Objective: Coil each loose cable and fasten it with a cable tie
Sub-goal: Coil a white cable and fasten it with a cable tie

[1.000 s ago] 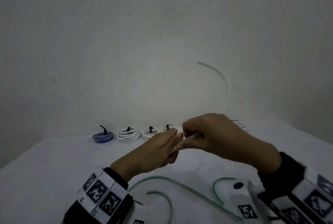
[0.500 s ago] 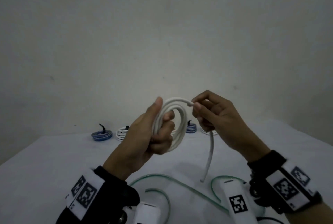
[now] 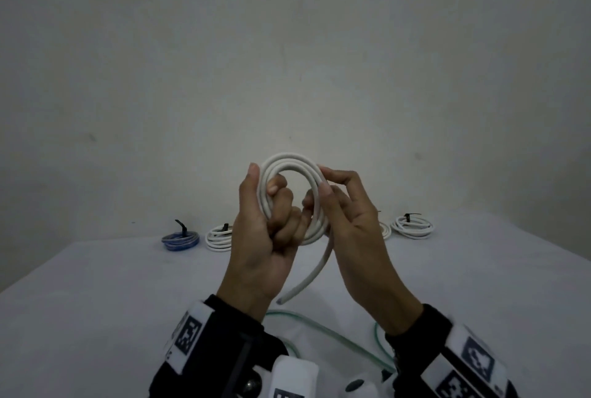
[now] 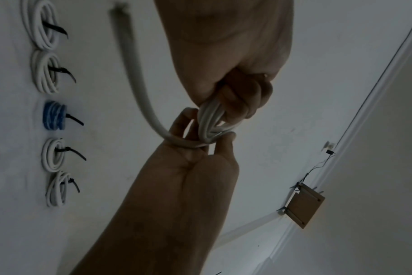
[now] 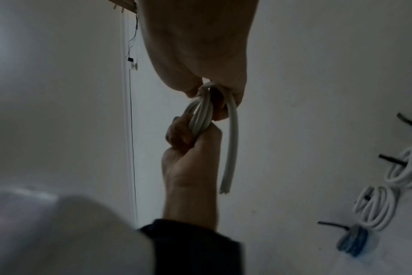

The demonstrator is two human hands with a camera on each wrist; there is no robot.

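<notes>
A white cable is wound into a small coil of several loops, held upright above the table. My left hand grips the coil's left side, thumb up along the outside and fingers curled through the loops. At the coil's right side my right hand pinches the outermost strand between thumb and forefinger. The short loose tail hangs down from the right hand, cut end toward me. In the left wrist view the coil sits between both hands. In the right wrist view the tail hangs free.
Tied coils line the back of the white table: a blue one, a white one and more white ones at the right, each with a black cable tie. A loose green cable lies near me, under my wrists.
My hands rose from near the table with the cable. The long arc of free cable has been wound onto the coil, leaving a short tail. The right hand now pinches the coil's right side.
</notes>
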